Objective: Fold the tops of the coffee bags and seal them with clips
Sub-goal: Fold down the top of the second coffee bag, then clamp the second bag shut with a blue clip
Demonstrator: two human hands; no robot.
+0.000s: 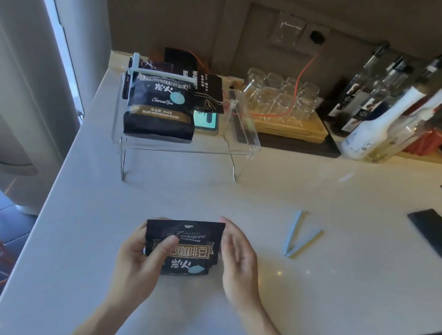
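Note:
A black coffee bag (191, 244) with gold lettering stands upright on the white counter (312, 276) near me. My left hand (139, 257) grips its left side, thumb pressed on the front. My right hand (236, 258) touches the bag's right edge, fingers extended along it. The bag's top edge looks flat. A pale blue clip (299, 236) lies open in a V on the counter to the right, apart from my hands. On the clear acrylic shelf (178, 145) at the back lies another black coffee bag (160, 104) with a white clip (159, 73) across its top.
More dark bags lie behind on the shelf, and a phone (206, 121) beside them. Upturned glasses on a wooden tray (288, 128), syrup bottles (369, 130) and an orange cable stand at the back. A black slab (436, 232) lies right. The counter's left edge drops to the floor.

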